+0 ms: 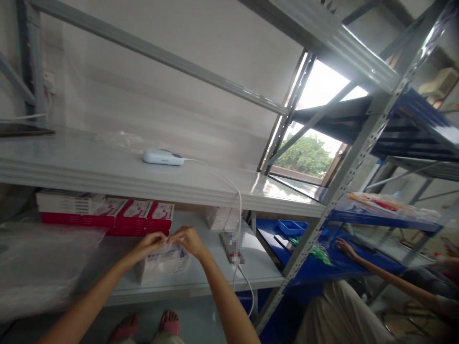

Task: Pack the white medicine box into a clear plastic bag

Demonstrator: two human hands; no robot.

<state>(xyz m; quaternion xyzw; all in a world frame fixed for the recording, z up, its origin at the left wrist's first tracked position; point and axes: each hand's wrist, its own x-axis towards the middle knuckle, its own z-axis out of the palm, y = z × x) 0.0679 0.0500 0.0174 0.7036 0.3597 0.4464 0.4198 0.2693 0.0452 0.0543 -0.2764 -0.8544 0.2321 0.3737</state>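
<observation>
Head view. The fingers (162, 240) of both hands meet at the top edge of a clear plastic-wrapped packet (163, 262) that rests on the lower white shelf (201, 277). The left hand (148, 244) pinches the wrapping at the packet's upper left; the right hand (190, 240) pinches it at the upper right. Both are closed on the film, fingertips almost touching one another.

The packet lies in front of a row of red-and-white boxes (139, 217) and near a hanging white cable (239, 210), which runs down from a white handheld device (163, 156) on the upper shelf (107, 167).

Procedure note, as a judgement: to work the film cleanly, hold the packet flat on the shelf, keep both pinches close together at one edge, and pull evenly so the contents do not slide towards the cable.

Limits of view: motion blur softens the fingertips, so the exact grip point is unclear. The packet's printing and contents cannot be read. A patch beside the cable is pixelated. A pale plastic sheet (39, 263) covers the shelf's left part. At right, another person's hand (344, 247) rests on a blue shelf (322, 267); their body is cut off.
</observation>
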